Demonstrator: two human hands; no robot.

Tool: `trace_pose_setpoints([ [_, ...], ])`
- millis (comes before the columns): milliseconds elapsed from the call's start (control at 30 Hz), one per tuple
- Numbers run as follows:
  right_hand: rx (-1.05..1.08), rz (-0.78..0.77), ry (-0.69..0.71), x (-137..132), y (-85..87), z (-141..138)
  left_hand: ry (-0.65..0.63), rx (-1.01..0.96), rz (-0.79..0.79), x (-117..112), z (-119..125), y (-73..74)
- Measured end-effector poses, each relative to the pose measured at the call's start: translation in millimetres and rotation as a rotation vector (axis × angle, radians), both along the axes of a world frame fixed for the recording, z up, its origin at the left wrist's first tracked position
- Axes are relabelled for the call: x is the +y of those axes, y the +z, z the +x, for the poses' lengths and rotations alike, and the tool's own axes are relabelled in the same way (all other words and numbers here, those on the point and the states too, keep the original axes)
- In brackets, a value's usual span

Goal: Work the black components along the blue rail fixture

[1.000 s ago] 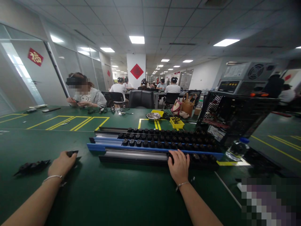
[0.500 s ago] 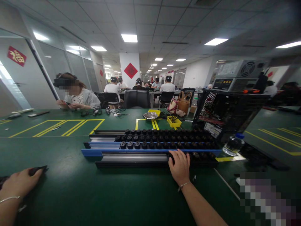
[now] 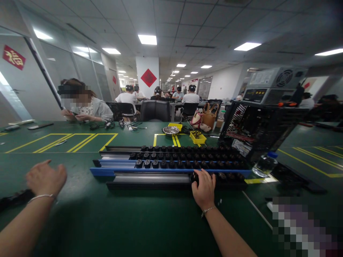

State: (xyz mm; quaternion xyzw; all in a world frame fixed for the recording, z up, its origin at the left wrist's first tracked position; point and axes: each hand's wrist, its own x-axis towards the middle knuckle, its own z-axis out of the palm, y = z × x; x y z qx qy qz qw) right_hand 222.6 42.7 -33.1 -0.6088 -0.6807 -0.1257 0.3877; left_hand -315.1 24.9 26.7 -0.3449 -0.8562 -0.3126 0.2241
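Observation:
My right hand [image 3: 204, 187] has its fingers closed around a black socket module [image 3: 194, 176] in the front metal rail [image 3: 152, 179]. More round-faced black socket modules [image 3: 163, 164] fill the right part of the rails behind, one of which has a blue edge [image 3: 104, 172]. My left hand [image 3: 46, 178] is over the table at the left, fingers apart and somewhat blurred, with nothing visible in it. Close to its wrist lies a dark, uneven object [image 3: 17, 200] whose kind I cannot make out.
A water bottle [image 3: 265, 165] stands right of the rails, by an open computer case [image 3: 259, 125] topped with power supplies. Behind the rails are a metal bowl [image 3: 170, 131] and a yellow tray [image 3: 197, 138]. Across the table sits a person [image 3: 99, 109], near some cables [image 3: 120, 124].
My left hand has come off the dark object at the left, moving up and right, and its fingers have opened. My right hand stays at the same socket module.

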Motion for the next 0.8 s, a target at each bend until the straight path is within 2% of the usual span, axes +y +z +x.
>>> trace_pose_setpoints([
  [67,0.021,0.0,0.006,-0.2,-0.1,0.2,-0.177,0.119,0.105,14.8,61.4,14.6],
  [167,0.065,0.013,0.001,0.0,0.5,1.5,-0.604,0.24,0.207,21.9,176.7,27.3],
  [233,0.095,0.025,-0.02,0.4,1.5,3.5,-0.939,0.234,0.13,14.9,256.7,26.8],
  [267,0.109,0.03,-0.04,0.7,2.1,4.8,-1.064,0.218,0.079,9.8,293.8,24.3],
  [333,0.137,0.04,-0.074,1.6,2.8,7.9,-1.206,0.184,-0.055,0.3,357.1,16.5],
  [400,0.174,0.044,-0.106,2.8,2.9,11.1,-1.209,0.141,-0.188,-4.0,402.0,7.8],
  [467,0.205,0.031,-0.125,3.8,2.4,13.4,-1.11,0.1,-0.294,-2.3,428.8,0.4],
  [533,0.222,0.011,-0.129,4.4,1.8,14.2,-1.038,0.074,-0.37,2.5,441.5,-5.0],
  [633,0.226,-0.011,-0.116,4.6,1.2,13.2,-0.999,0.026,-0.459,9.8,446.0,-10.0],
  [800,0.236,-0.011,-0.105,4.5,2.1,11.5,-1.023,-0.052,-0.519,14.2,444.5,-13.0],
])
